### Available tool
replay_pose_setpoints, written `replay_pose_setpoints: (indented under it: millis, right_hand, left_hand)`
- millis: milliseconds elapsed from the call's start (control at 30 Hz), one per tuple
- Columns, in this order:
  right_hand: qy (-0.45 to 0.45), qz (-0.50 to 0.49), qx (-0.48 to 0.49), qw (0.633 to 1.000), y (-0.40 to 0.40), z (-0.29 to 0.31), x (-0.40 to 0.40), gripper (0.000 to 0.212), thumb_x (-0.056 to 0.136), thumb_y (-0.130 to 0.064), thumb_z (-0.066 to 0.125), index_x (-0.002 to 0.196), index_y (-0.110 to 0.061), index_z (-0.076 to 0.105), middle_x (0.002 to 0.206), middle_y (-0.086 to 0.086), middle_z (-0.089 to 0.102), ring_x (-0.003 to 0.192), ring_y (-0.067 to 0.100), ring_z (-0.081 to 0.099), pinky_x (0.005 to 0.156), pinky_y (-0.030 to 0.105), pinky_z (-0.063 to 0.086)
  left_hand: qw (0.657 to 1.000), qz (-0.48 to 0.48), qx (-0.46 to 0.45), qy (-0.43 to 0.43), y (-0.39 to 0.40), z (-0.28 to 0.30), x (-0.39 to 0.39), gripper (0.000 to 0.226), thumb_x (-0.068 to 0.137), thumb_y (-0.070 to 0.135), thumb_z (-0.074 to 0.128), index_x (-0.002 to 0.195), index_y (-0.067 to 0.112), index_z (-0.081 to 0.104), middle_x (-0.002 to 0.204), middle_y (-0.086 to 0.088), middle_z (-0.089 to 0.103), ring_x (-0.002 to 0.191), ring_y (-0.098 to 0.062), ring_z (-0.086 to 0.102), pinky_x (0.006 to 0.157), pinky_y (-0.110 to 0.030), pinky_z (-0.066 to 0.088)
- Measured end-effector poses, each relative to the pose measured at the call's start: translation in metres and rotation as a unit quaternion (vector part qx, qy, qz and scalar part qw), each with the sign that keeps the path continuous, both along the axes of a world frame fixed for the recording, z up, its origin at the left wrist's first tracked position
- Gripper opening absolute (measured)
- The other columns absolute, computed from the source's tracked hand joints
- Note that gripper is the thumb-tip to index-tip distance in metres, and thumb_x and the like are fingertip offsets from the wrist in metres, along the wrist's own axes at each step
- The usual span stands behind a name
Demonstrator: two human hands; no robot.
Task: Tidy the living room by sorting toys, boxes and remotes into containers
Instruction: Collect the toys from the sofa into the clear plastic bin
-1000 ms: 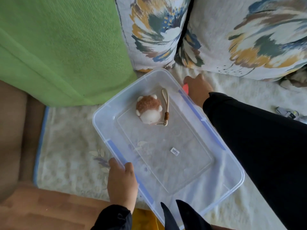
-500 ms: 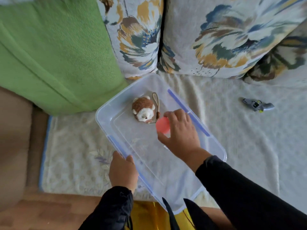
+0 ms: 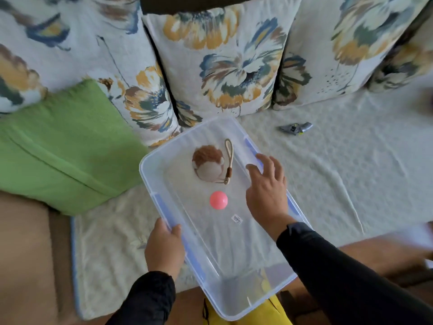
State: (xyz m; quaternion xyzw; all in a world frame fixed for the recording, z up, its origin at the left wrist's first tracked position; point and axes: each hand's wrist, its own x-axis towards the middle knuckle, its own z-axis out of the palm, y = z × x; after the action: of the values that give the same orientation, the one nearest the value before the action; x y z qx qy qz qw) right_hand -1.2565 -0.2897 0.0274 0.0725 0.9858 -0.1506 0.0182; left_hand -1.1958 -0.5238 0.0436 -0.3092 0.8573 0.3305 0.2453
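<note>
Pink ball (image 3: 218, 200) lies on the floor of the clear plastic bin (image 3: 150, 165), just left of the right hand (image 3: 267, 193), which hovers over the bin with fingers spread, holding nothing. Smooth, round and glossy, the ball sits between a brown-and-cream plush toy (image 3: 207, 165) with a tan loop strap at the bin's far end and a small white sticker (image 3: 236, 218) nearer the person; its print is too small to read. The left hand (image 3: 164, 248) grips the bin's left rim.
</note>
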Motion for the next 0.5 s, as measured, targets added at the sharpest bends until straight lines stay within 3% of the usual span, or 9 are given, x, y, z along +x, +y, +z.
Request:
replay_pose_setpoints:
  millis: [167,300,500]
  right_hand:
    - [-0.021,-0.014,-0.023,0.999,0.032,0.039,0.033,0.054,0.067,0.011,0.049,0.114,-0.012,0.064,0.148,0.008,0.041,0.124,0.037,0.038,0.087,0.051,0.050]
    - [-0.049,-0.011,-0.029,0.998,0.060,0.068,0.055,0.057,0.077,0.010,0.044,0.124,-0.017,0.060,0.153,0.002,0.034,0.132,0.032,0.033,0.090,0.044,0.052]
    - [-0.032,-0.034,-0.010,0.999,0.106,0.086,0.069,0.051,0.081,0.008,0.047,0.122,-0.018,0.065,0.146,0.006,0.044,0.129,0.035,0.035,0.092,0.047,0.049]
  left_hand:
    - [0.998,-0.059,-0.022,0.017,0.002,0.029,-0.004,0.028,0.102,0.031,0.050,0.079,0.017,0.043,0.079,-0.012,0.067,0.075,-0.033,0.068,0.072,-0.047,0.054]
    - [0.995,-0.095,-0.031,0.019,0.016,0.047,-0.011,0.028,0.101,0.031,0.050,0.079,0.014,0.045,0.077,-0.014,0.068,0.072,-0.035,0.068,0.072,-0.048,0.054]
    - [0.990,-0.135,-0.029,0.032,0.058,0.054,-0.034,0.027,0.096,0.034,0.053,0.082,0.012,0.051,0.072,-0.016,0.069,0.069,-0.035,0.069,0.073,-0.051,0.058]
